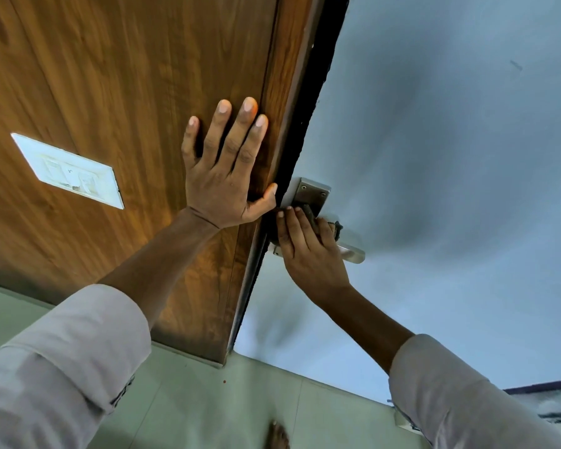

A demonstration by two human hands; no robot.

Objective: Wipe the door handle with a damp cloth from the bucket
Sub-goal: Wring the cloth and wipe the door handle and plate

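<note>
A steel lever door handle point(353, 253) with a rectangular backplate point(311, 193) is fixed to the pale blue door point(450, 176). My right hand point(308, 254) covers the handle's middle and presses a dark cloth point(335, 229) against it; only the cloth's edges show past my fingers. My left hand point(227, 170) lies flat with fingers spread on the brown wooden panel point(110, 76) beside the door's edge, its thumb near the backplate. No bucket is in view.
A white switch plate point(68, 171) sits on the wooden panel to the left. A dark gap point(305, 131) runs between panel and door. Pale green floor tiles point(208, 400) lie below, with my bare foot point(277, 437) at the bottom edge.
</note>
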